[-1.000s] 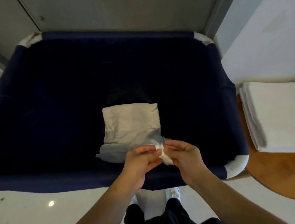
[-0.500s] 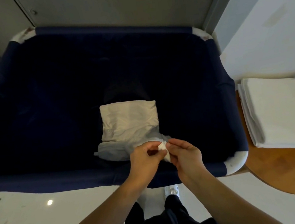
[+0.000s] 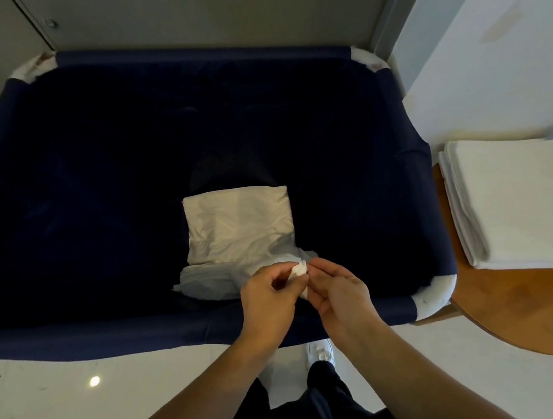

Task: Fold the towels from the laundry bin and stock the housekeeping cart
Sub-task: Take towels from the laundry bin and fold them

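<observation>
Down at the near rim of the laundry bin (image 3: pixel 76 337), the left hand (image 3: pixel 266 301) and the right hand (image 3: pixel 341 293) meet over one bunched corner of a white towel (image 3: pixel 239 227), the fingers of both curled in and pinching that corner between them. The rest of the towel trails away from the hands into the bin, touching its dark floor just beyond the knuckles. Its far part lies flat as a neat, squarish, off-white panel with soft creases; its near part is crumpled into a grey-shadowed roll that rises toward the grip. The bin is a wide, deep navy fabric sling with white corner pieces, and the towel sits a little right of its middle, close to the near wall. To the right, just beside the bin, a stack of folded white towels (image 3: pixel 522 202) rests on a round wooden table (image 3: pixel 521 315), well apart from the hands. The floor (image 3: pixel 66 405) below is pale and glossy with a small light reflection, and grey panels and a light wall stand behind the bin.
</observation>
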